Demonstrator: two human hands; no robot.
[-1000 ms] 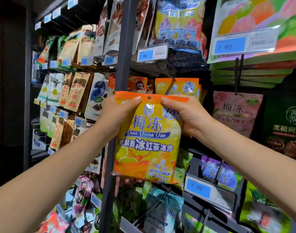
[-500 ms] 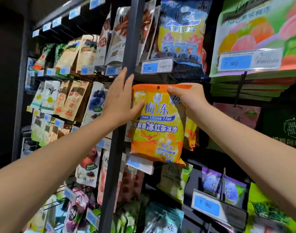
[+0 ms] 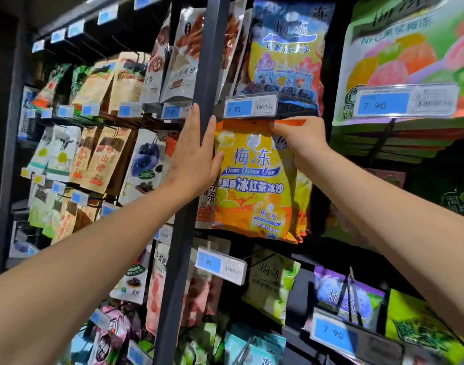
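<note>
Nearest to us, both forearms rise from the lower corners of the view toward the rack. Our left hand (image 3: 196,154) is open and flat. Its fingers are straight and point to 12 o'clock along the dark upright post (image 3: 208,61). Its thumb touches the left edge of the yellow bag (image 3: 254,180), and it holds nothing. Our right hand (image 3: 302,139) pinches the bag's orange top strip (image 3: 241,125) near its right end, thumb in front. Its other fingers are hidden behind the pack.

The bag hangs between the two hands, at 3 o'clock from the left hand and at about 8 o'clock from the right. Its long axis runs upright, 12 to 6, with the bottom swung slightly toward 5. The right hand carries the bag, so it is the one placed to guide it, while the left only steadies the side.

Just beyond, the strip sits right under the price tag (image 3: 250,106), at 12 o'clock from the bag. We judge that the coming move turns on this line: the strip has to meet the peg behind that tag, deeper into the rack. We cannot see the peg itself. A second yellow pack (image 3: 303,196) shows behind the bag's right edge. Farther up, a blue bag (image 3: 288,48) hangs at 12 o'clock.
</note>
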